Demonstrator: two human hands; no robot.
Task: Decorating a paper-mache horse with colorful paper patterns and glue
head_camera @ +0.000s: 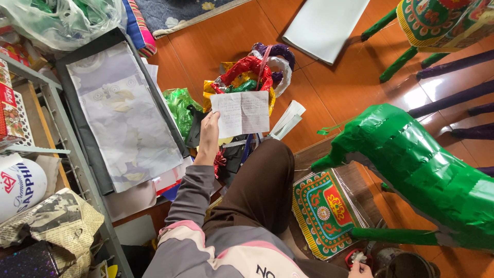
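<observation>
My left hand (pixel 208 135) holds up a small white sheet of paper with handwriting (pixel 241 113), pinched at its lower left corner, above my bent knee in brown trousers (pixel 260 185). Behind the sheet lies a heap of shiny foil scraps in red, yellow, green and purple (pixel 250 72) on the wooden floor. My right hand (pixel 360 270) shows only at the bottom edge, resting by a small red and white object (pixel 355 256) next to a dark round pot (pixel 406 265). Whether its fingers grip anything is hidden.
A large green foil-covered animal figure (pixel 417 164) stands at the right. A patterned green and red mat (pixel 323 208) lies beside my knee. A long dark tray lined with pale paper (pixel 121 113) lies left, next to a metal shelf (pixel 62 134). Green and purple legs (pixel 411 49) stand at the back right.
</observation>
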